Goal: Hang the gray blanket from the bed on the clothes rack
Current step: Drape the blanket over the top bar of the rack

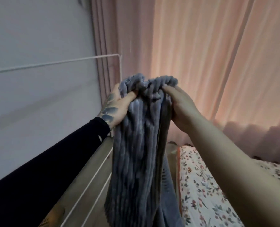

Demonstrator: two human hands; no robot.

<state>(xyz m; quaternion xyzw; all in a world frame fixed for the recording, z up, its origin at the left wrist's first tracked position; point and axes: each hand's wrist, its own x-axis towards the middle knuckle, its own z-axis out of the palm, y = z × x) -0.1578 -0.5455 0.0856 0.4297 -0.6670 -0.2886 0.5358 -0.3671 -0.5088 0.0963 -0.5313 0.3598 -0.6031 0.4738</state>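
The gray ribbed blanket hangs bunched in front of me, held up by its top edge. My left hand, tattooed and in a black sleeve, grips the left side of the bunch. My right hand grips the right side, thumb on top. The white clothes rack stands to the left against the wall, its top bar running left to a corner post just behind my left hand. Lower bars of the rack show at the bottom left, partly hidden by my left arm.
The bed with a floral sheet lies at the lower right. Pink curtains fill the back and right. A pale wall is behind the rack, with wooden floor beneath it.
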